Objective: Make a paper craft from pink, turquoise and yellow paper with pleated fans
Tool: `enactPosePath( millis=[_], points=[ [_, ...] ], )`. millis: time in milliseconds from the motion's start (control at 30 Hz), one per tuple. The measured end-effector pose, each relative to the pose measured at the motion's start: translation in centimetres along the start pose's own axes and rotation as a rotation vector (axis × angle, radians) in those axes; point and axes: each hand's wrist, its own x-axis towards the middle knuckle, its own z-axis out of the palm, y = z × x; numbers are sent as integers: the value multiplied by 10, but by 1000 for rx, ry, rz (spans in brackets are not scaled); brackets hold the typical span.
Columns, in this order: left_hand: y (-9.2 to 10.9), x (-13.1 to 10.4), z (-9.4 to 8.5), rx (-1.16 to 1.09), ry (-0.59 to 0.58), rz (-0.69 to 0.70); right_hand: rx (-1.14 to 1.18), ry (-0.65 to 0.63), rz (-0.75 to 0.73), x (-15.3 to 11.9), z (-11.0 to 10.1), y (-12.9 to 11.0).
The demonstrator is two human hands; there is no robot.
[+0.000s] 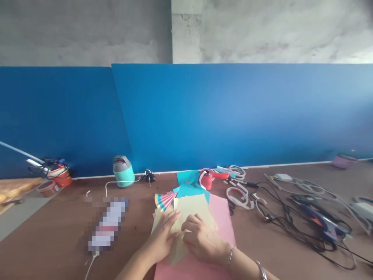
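Note:
A sheet of pale yellow paper (194,204) lies over pink paper (222,217) in front of me. My left hand (161,238) rests on the yellow sheet's left side, fingers stretched out and pressing it down. My right hand (201,238) is closed, its curled fingers pinching the near part of the yellow paper, which looks folded there. Part of that fold is hidden under both hands. Just beyond the left fingers is a pleated paper fan (165,200) in pink, blue and cream. Blue paper (186,186) lies behind the yellow sheet.
Behind the papers stands a red tape dispenser (207,179). On the left are a pixelated phone-like object (108,225) on a cable, a teal-and-grey container (123,172) and keys (149,176). Tangled cables (279,217) and a dark blue tool (323,221) cover the right side.

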Motion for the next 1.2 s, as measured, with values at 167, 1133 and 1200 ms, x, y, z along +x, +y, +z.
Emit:
enactPosePath(
  millis=[167, 1133, 1200],
  points=[
    [3, 0, 0, -24, 13, -2, 208, -69, 162, -13, -16, 2],
    [18, 5, -4, -152, 144, -16, 229, -208, 392, 10, -16, 1],
    [19, 7, -2, -171, 147, 1, 200, -228, 397, 11, -13, 2]
  ],
)
